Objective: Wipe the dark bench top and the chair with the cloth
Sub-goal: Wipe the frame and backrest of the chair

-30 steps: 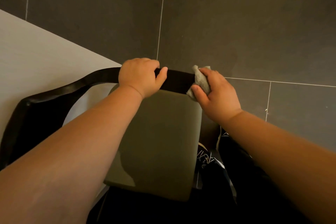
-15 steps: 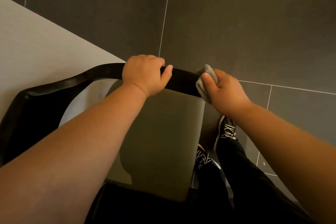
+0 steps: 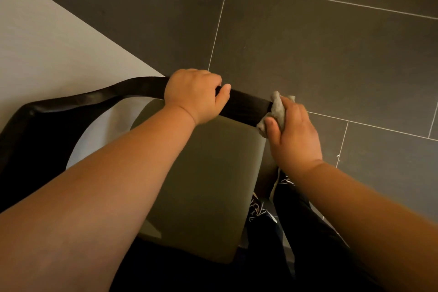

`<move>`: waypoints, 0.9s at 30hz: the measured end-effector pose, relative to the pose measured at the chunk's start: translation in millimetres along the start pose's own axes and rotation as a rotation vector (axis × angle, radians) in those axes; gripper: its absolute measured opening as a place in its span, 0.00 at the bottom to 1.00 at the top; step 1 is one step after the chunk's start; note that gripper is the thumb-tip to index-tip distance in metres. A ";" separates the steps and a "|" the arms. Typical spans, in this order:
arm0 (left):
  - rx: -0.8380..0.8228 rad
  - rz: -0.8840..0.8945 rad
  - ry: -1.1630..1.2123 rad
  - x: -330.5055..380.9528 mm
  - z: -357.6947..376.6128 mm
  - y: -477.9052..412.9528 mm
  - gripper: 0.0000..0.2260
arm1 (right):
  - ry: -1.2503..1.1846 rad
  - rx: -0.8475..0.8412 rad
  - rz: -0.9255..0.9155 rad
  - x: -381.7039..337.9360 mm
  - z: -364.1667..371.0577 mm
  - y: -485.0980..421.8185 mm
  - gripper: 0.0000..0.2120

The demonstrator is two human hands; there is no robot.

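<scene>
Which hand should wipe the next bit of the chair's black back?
Probably the right hand: it holds the cloth, pressed on the end of the chair back. The left hand has no cloth; it grips the chair back, likely steadying it.

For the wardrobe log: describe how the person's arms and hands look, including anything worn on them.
The left forearm and right forearm are bare, with no sleeves in frame. The left hand and right hand wear no gloves; no rings, watch or bracelet show on the visible sides. The visible thumbnails look short.
</scene>
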State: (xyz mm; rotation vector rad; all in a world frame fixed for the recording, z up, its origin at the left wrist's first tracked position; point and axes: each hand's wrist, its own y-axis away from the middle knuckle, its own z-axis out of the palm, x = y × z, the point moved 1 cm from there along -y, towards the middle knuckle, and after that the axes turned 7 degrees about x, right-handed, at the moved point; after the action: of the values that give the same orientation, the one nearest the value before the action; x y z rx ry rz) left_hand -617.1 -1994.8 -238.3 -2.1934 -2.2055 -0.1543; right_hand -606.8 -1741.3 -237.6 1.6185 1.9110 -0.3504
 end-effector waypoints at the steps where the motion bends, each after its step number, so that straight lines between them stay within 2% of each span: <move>1: 0.003 0.004 0.004 -0.2 0.5 -0.4 0.22 | 0.088 0.017 -0.065 -2.1 3.3 -2.4 0.26; 4: 0.030 -0.001 0.003 0.1 1.7 -2.6 0.21 | 0.362 0.027 -0.331 -30.6 19.1 -22.6 0.27; 9: 0.033 -0.002 0.011 0.2 3.5 -1.9 0.21 | 0.353 0.012 -0.380 -35.8 20.8 -30.3 0.25; 13: 0.014 0.006 0.014 -0.6 2.8 -0.5 0.22 | 0.105 -0.016 -0.105 -1.1 -3.9 -14.6 0.23; 15: 0.012 0.003 0.004 -1.4 2.6 -0.5 0.21 | 0.062 -0.053 -0.014 -2.1 -5.0 -15.2 0.21; 17: 0.010 -0.006 -0.008 -1.3 2.2 -1.6 0.21 | 0.198 -0.100 -0.040 -18.9 3.2 -31.7 0.20; 20: 0.010 -0.016 -0.013 0.6 -0.2 -1.9 0.20 | 0.352 -0.210 -0.174 -51.4 17.1 -65.2 0.22; 22: -0.001 -0.013 -0.009 0.2 -1.6 -2.0 0.18 | 0.293 -0.346 -0.210 -55.3 18.9 -81.6 0.23; 24: -0.009 -0.008 -0.006 0.1 -2.5 -1.8 0.17 | 0.127 -0.499 -0.162 -43.7 7.1 -85.9 0.21; 25: -0.013 -0.006 -0.004 0.2 -2.5 -2.0 0.17 | 0.042 -0.522 -0.117 -34.2 -1.3 -82.5 0.18; 27: -0.017 -0.001 0.008 0.6 -1.8 -1.5 0.18 | -0.098 -0.444 -0.010 -13.4 -15.3 -65.5 0.11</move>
State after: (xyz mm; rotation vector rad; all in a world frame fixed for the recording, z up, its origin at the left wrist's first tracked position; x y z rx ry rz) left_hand -618.7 -1994.4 -236.6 -2.1965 -2.2094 -0.1822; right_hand -672.8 -1757.8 -229.3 1.2734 1.7688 -0.0035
